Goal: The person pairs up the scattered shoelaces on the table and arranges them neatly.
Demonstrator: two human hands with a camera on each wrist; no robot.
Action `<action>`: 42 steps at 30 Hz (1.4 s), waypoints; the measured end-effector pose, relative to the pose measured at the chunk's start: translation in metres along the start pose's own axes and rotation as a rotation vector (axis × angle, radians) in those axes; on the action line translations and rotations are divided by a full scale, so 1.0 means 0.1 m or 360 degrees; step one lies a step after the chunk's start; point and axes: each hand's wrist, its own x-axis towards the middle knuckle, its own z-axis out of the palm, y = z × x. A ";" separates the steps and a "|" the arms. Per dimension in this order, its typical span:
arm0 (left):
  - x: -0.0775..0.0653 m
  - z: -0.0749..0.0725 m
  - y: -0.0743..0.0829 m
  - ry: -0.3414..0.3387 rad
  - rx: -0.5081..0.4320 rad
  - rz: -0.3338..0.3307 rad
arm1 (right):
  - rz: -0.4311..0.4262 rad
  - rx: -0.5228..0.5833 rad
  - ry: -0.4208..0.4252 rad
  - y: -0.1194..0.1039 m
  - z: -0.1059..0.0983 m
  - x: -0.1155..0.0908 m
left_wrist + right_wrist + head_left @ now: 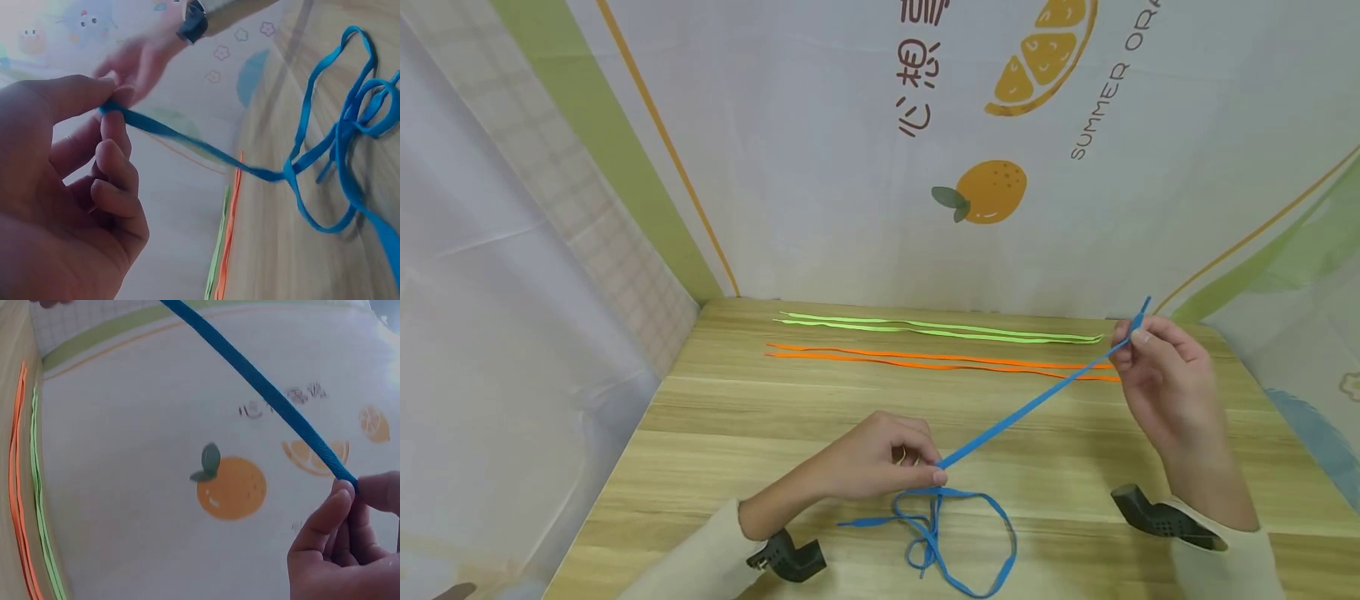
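Observation:
A blue shoelace is stretched on a slant between the two hands. The left hand pinches it between thumb and fingertips, low over the table. Higher and farther right, the right hand pinches it near one end, whose narrow tip pokes up past the fingers. Below the left hand, the rest of the lace lies in loose loops on the wood, its other tip pointing left. In the left wrist view, the lace runs from the left hand's pinch down to those loops. The right wrist view shows the right hand pinching the lace.
Two lime green laces lie straight along the back of the wooden table. Two orange laces run parallel in front of them, their right ends passing behind the right hand. A printed curtain rises behind the table.

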 end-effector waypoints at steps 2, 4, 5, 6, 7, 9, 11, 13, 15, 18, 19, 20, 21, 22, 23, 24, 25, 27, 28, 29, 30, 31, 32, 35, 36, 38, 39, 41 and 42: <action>0.00 -0.01 0.01 -0.0023 -0.0059 -0.0011 | 0.0006 -0.0009 0.0139 -0.03 -0.06 0.03; -0.01 -0.02 0.03 -0.0044 -0.0114 -0.0014 | 0.0017 -0.0021 0.0266 -0.05 -0.12 0.05; -0.01 -0.02 0.04 -0.0053 -0.0134 -0.0013 | 0.0023 -0.0030 0.0320 -0.05 -0.15 0.06; -0.01 -0.03 0.05 -0.0062 -0.0154 -0.0010 | 0.0036 -0.0033 0.0371 -0.06 -0.19 0.07; -0.02 -0.03 0.06 -0.0070 -0.0169 -0.0005 | 0.0052 -0.0026 0.0415 -0.06 -0.23 0.08; -0.02 -0.04 0.07 -0.0086 -0.0192 0.0010 | 0.0089 -0.0009 0.0502 -0.07 -0.32 0.09; -0.03 -0.05 0.08 -0.0099 -0.0202 0.0022 | 0.0126 -0.0021 0.0582 -0.08 -0.42 0.10; -0.03 -0.07 0.09 -0.0113 -0.0209 0.0036 | 0.0162 -0.0033 0.0651 -0.10 -0.52 0.10; -0.03 -0.08 0.11 -0.0123 -0.0219 0.0042 | 0.0190 -0.0059 0.0693 -0.11 -0.61 0.10; -0.04 -0.10 0.13 -0.0137 -0.0244 0.0046 | 0.0229 -0.0085 0.0725 -0.13 -0.74 0.10; -0.04 -0.11 0.14 -0.0141 -0.0253 0.0047 | 0.0242 -0.0087 0.0731 -0.13 -0.78 0.09; -0.04 -0.12 0.14 -0.0146 -0.0264 0.0049 | 0.0252 -0.0092 0.0743 -0.14 -0.82 0.09; -0.04 -0.12 0.15 -0.0149 -0.0273 0.0052 | 0.0261 -0.0093 0.0762 -0.14 -0.86 0.08; -0.05 -0.13 0.15 -0.0154 -0.0282 0.0060 | 0.0269 -0.0088 0.0781 -0.14 -0.90 0.08; -0.05 -0.14 0.14 -0.0155 -0.0278 0.0074 | 0.0274 -0.0091 0.0799 -0.15 -0.94 0.07; -0.05 -0.15 0.14 -0.0153 -0.0278 0.0082 | 0.0280 -0.0082 0.0817 -0.15 -0.98 0.06; -0.05 -0.16 0.14 -0.0146 -0.0274 0.0090 | 0.0277 -0.0077 0.0833 -0.15 -1.02 0.06; -0.06 -0.19 0.14 -0.0125 -0.0268 0.0104 | 0.0276 -0.0072 0.0858 -0.16 -1.09 0.04; -0.06 -0.21 0.14 -0.0112 -0.0260 0.0109 | 0.0276 -0.0064 0.0866 -0.16 -1.12 0.04; -0.07 -0.24 0.15 -0.0096 -0.0256 0.0102 | 0.0278 -0.0057 0.0874 -0.17 -1.14 0.03; -0.08 -0.27 0.16 -0.0083 -0.0251 0.0090 | 0.0277 -0.0048 0.0880 -0.18 -1.16 0.03; -0.09 -0.30 0.16 -0.0072 -0.0240 0.0079 | 0.0277 -0.0033 0.0884 -0.18 -1.18 0.02; -0.09 -0.34 0.16 -0.0063 -0.0229 0.0066 | 0.0282 -0.0020 0.0895 -0.19 -1.19 0.02; -0.13 -0.46 0.16 -0.0044 -0.0183 0.0020 | 0.0284 0.0004 0.0911 -0.23 -1.22 0.01; -0.14 -0.49 0.15 -0.0038 -0.0161 0.0008 | 0.0284 0.0014 0.0913 -0.24 -1.23 0.01; -0.16 -0.57 0.12 -0.0018 -0.0128 -0.0012 | 0.0282 0.0012 0.0921 -0.26 -1.24 0.01; -0.17 -0.61 0.11 -0.0007 -0.0112 -0.0024 | 0.0278 0.0003 0.0920 -0.28 -1.24 0.01; -0.19 -0.68 0.09 0.0017 -0.0084 -0.0055 | 0.0270 -0.0015 0.0923 -0.30 -1.25 0.01; -0.20 -0.72 0.09 0.0031 -0.0067 -0.0075 | 0.0266 -0.0029 0.0922 -0.31 -1.25 0.01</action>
